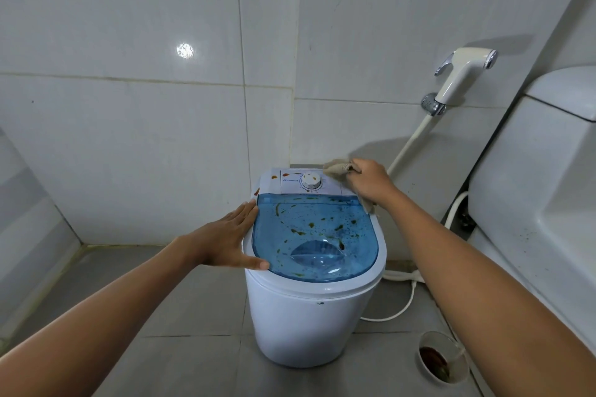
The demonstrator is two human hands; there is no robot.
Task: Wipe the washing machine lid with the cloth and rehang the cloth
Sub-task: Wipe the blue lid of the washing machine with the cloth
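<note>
Blue see-through lid (314,235) on top of small white washing machine (309,316), dotted with brown and orange spots. Beige cloth (337,167) bunched at back right corner of the top, by the white dial (311,180). Right hand (369,182) as the working grip: fingers curled round the cloth, pressing it down on the white panel. Left hand (230,237) flat and open, fingers straight, resting on left rim of the washer, holding nothing.

Best way, most likely: keep left hand pressing so the washer stays put. Drag cloth from back to front in long rows, side by side, no gaps. Press harder on the big brown spots near the middle. Fold to a clean side when dirty. Mind the dial. Hook for the cloth not in sight.
</note>
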